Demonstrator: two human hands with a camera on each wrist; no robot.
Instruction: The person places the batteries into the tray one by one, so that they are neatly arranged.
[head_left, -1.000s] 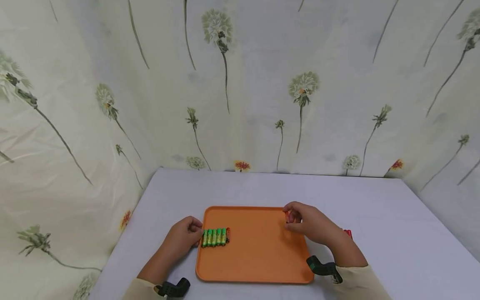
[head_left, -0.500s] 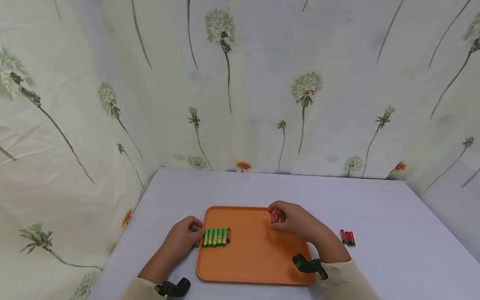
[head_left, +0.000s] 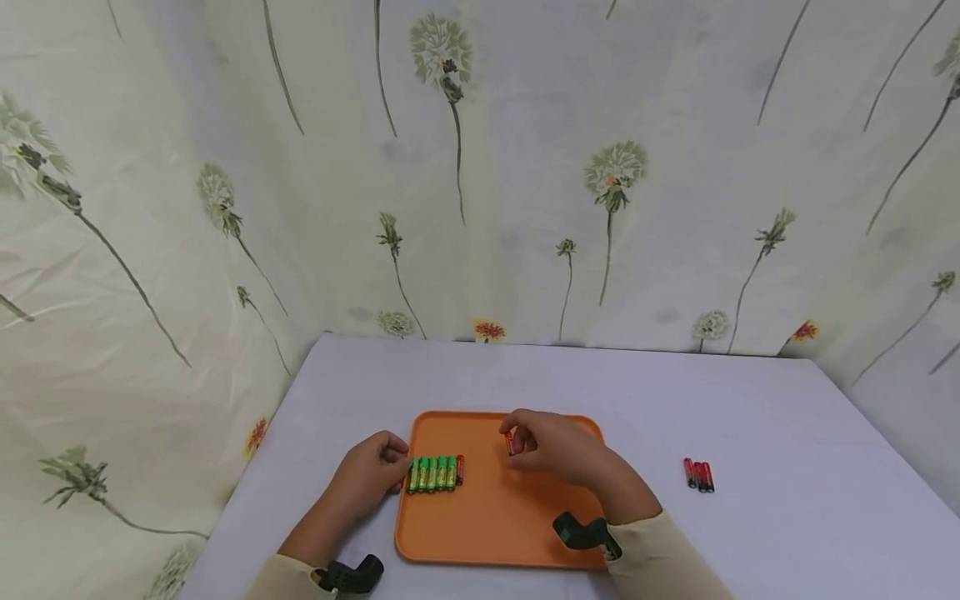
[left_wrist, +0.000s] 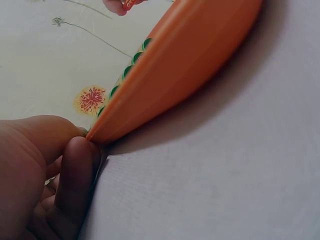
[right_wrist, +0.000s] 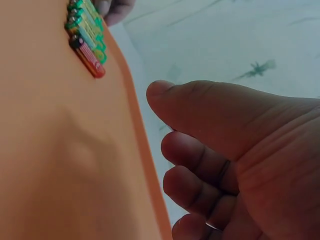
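My left hand (head_left: 367, 471) pinches the left rim of the orange tray (head_left: 480, 525) between thumb and finger, as the left wrist view shows on the tray edge (left_wrist: 185, 60). Just inside that rim lies a row of several green batteries (head_left: 432, 475), side by side. One red battery (head_left: 460, 471) ends the row on its right. Over the middle of the tray my right hand (head_left: 558, 450) holds another red battery (head_left: 509, 442) between thumb and fingers, upright and apart from the row. In the right wrist view the right hand (right_wrist: 235, 140) hides its battery.
Three red-and-black batteries (head_left: 699, 476) lie together on the white table (head_left: 757, 417), right of the tray. A flower-patterned cloth (head_left: 510, 167) hangs behind the table and along its left side. Each wrist bears a black strapped device (head_left: 581, 532).
My right hand has moved left over the tray, carrying the red battery toward the row. The red batteries on the table came out from behind the right arm. My left hand stays at the rim.
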